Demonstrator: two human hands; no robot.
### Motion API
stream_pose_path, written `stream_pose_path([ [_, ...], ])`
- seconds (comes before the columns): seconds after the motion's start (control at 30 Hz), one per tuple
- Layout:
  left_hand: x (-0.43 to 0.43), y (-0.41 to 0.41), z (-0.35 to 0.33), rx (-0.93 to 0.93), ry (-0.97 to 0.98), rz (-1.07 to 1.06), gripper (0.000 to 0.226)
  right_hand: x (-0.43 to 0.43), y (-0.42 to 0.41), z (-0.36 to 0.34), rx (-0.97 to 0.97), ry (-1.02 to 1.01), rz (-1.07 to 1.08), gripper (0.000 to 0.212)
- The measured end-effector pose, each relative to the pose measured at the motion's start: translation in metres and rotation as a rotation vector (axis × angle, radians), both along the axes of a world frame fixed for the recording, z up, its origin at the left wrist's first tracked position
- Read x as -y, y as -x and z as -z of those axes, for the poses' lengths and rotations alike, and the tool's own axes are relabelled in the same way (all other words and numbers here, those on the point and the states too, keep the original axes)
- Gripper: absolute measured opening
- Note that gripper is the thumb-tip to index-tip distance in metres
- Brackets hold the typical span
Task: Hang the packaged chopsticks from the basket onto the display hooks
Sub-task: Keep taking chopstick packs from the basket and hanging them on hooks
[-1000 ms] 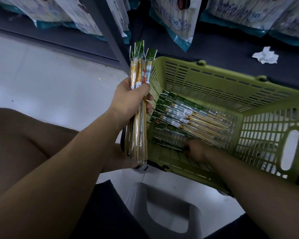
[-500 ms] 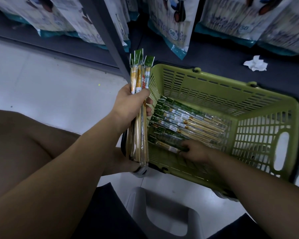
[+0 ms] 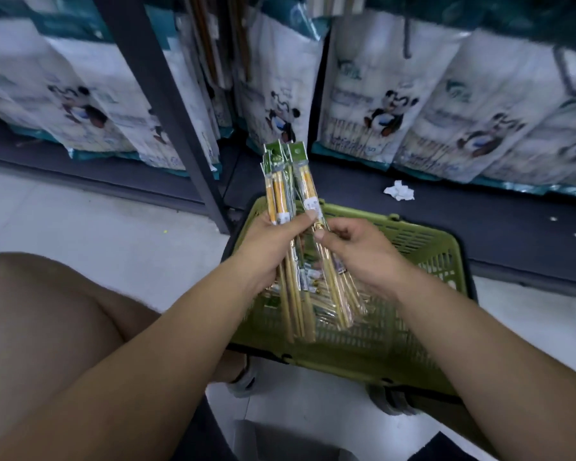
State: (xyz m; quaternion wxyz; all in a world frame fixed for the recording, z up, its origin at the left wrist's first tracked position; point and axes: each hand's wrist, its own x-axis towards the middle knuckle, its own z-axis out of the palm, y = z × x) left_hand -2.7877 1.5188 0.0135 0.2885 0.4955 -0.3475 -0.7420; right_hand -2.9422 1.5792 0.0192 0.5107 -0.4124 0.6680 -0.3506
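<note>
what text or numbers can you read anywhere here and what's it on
"50", apparently, low on a white panda bag; its other print is blurred.
White labels and green header cards on the chopstick packs: too small to read.
No text seen on the basket.

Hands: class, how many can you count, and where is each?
2. The left hand holds a bundle of packs above the basket; the right hand, just beside it, pinches another pack. None seem hidden.
</note>
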Motion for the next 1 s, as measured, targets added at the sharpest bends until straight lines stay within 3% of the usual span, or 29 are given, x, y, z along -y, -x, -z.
stream_pose_path([
  [0.13, -0.001, 0.020, -0.037, -0.122, -0.001, 0.019, 0.019, -0.009, 0.001, -0.044, 0.014, 0.109, 0.186, 0.029],
  [0.3, 0.001, 0.034, -0.086, -0.174, 0.060, 0.074, 0.010, -0.018, 0.006, -0.095, -0.046, 0.259, 0.224, 0.018],
  [0.53, -0.001, 0.038, -0.154, -0.095, 0.374, 0.189, 0.025, -0.026, 0.035, -0.176, -0.223, 0.448, 0.290, 0.009],
  [0.8, 0.024, 0.073, -0.257, -0.142, 0.721, 0.333, 0.045, 0.004, 0.069, -0.302, -0.207, 0.762, 0.389, 0.007],
  [0.9, 0.038, 0.088, -0.283, -0.175, 0.787, 0.289, 0.045, 0.015, 0.080, -0.334, -0.208, 0.821, 0.428, 0.012],
  [1.0, 0.046, 0.099, -0.294, -0.200, 0.802, 0.266, 0.030, 0.023, 0.088, -0.353, -0.160, 0.832, 0.425, 0.012],
])
